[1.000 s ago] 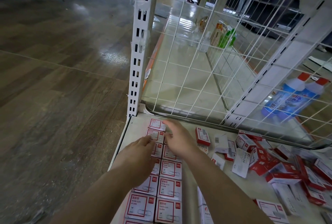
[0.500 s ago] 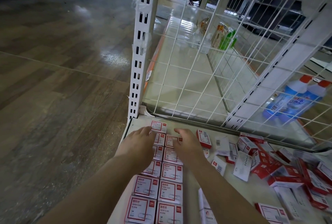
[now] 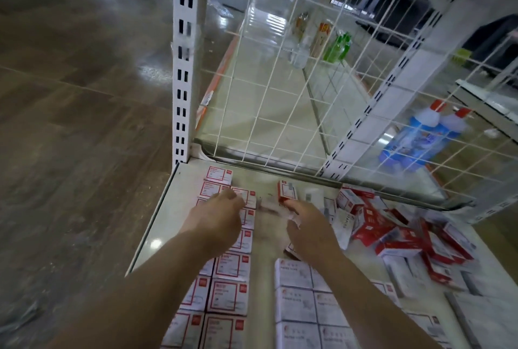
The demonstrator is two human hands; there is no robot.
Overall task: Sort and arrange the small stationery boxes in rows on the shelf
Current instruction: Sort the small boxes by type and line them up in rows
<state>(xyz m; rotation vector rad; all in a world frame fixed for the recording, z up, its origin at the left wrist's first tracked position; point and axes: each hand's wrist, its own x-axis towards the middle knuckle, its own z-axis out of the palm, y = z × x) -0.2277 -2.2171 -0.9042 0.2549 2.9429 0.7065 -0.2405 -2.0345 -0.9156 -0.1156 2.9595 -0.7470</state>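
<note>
Pale shelf (image 3: 165, 222), red-and-white boxes (image 3: 228, 270) flat in rows at left, loose heap of boxes (image 3: 392, 225) at right

Both forearms extend forward, palms down: left hand (image 3: 215, 217) at the shelf's left side, right hand (image 3: 307, 222) beside it, fingers blurred.

A single head-worn wide-angle view looks forward and steeply down onto the back left corner of a low white shelf (image 3: 168, 225), close enough that both forearms enter from the bottom edge. It faces the wire grid back panel (image 3: 280, 113), with wooden floor (image 3: 78, 124) filling the left side. Edges bend and blur.
</note>
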